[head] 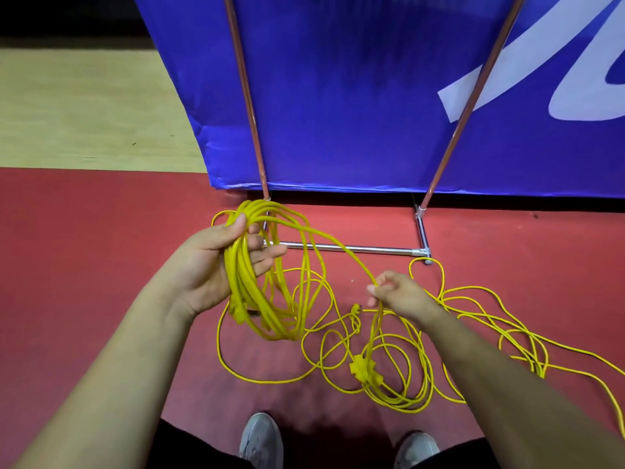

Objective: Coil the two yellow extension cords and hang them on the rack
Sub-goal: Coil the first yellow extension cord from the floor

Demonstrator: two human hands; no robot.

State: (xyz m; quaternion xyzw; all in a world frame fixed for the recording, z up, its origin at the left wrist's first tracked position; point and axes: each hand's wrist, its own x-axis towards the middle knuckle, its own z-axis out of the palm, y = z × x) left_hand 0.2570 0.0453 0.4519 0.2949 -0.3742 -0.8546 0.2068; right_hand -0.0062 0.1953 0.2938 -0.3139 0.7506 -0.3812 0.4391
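Coiling yellow cord in front of a blue banner [338, 96].
At middle left of the frame the left hand [216, 262] grips a coil [260, 299] of many loops, thumb over it and fingers under. The right hand [399, 292], centre right, pinches a strand [358, 268] that runs up to the coil. More cord [363, 367] lies in loose loops on the red floor [101, 248], lower centre and right, near a metal frame [355, 248].

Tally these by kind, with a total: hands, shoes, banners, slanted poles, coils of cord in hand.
Bare hands: 2 (left hand, right hand)
Grey shoes: 2 (left shoe, right shoe)
Blue fabric banner: 1
Slanted copper-coloured metal poles: 2 (left pole, right pole)
Coiled yellow extension cord bundle: 1
Total: 8
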